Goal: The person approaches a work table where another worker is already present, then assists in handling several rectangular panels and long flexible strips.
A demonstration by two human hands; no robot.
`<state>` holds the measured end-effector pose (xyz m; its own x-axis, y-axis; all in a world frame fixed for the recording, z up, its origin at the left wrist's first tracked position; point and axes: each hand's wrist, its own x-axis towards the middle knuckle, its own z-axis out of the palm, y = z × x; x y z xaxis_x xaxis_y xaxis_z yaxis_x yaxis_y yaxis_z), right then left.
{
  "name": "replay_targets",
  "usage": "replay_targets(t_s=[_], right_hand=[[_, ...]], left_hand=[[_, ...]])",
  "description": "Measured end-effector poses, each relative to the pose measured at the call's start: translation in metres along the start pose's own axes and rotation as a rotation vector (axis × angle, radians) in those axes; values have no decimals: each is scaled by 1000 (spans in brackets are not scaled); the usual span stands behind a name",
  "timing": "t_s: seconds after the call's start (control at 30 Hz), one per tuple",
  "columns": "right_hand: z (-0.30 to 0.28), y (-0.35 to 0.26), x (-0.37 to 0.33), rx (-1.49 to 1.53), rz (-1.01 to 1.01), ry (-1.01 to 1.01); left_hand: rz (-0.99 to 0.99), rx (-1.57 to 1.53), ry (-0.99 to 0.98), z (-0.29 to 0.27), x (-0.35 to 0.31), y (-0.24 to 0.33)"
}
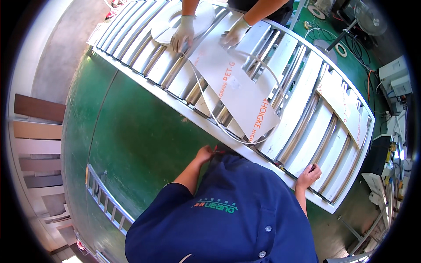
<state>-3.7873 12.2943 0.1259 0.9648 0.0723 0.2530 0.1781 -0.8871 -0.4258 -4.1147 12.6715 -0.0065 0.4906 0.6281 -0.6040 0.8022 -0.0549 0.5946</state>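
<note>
Lying beyond both hands: white panel on roller conveyor.

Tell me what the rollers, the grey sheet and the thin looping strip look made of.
Rollers: metal, likely steel, with a polished finish that shows bright streaked reflections.
Grey sheet: probably rigid plastic or laminated board. It lies flat across the rollers, with a matt surface and printed lettering.
Looping strip: thin flexible plastic, perhaps edge banding. It is pale and curves freely without kinking.

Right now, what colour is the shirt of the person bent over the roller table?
Dark blue shirt, with a small green and white mark on the back. Head view shows it best.
</note>
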Motion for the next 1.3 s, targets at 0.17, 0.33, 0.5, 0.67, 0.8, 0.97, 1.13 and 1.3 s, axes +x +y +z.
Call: replay_targets(t_s=[0.17,0.33,0.5,0.67,0.8,0.97,1.13,1.3], right_hand=[[-1,-5,1,16,26,-12],[1,0,2,0,-5,12],[-1,-2,3,1,17,9],[-1,-8,2,18,36,4],[3,2,1,12,41,22],[7,9,0,-7,13,26],[4,6,0,-4,35,-16],[5,7,0,0,21,-4]], left_hand=[[19,7,16,1,0,-4],[-98,-62,-44,-6,-2,14],[32,-53,5,3,0,-3],[69,81,-25,-1,8,-10],[49,17,-75,-13,3,12],[-3,161,-89,-17,5,21],[44,176,-94,-24,-2,36],[44,269,-86,-10,10,17]])
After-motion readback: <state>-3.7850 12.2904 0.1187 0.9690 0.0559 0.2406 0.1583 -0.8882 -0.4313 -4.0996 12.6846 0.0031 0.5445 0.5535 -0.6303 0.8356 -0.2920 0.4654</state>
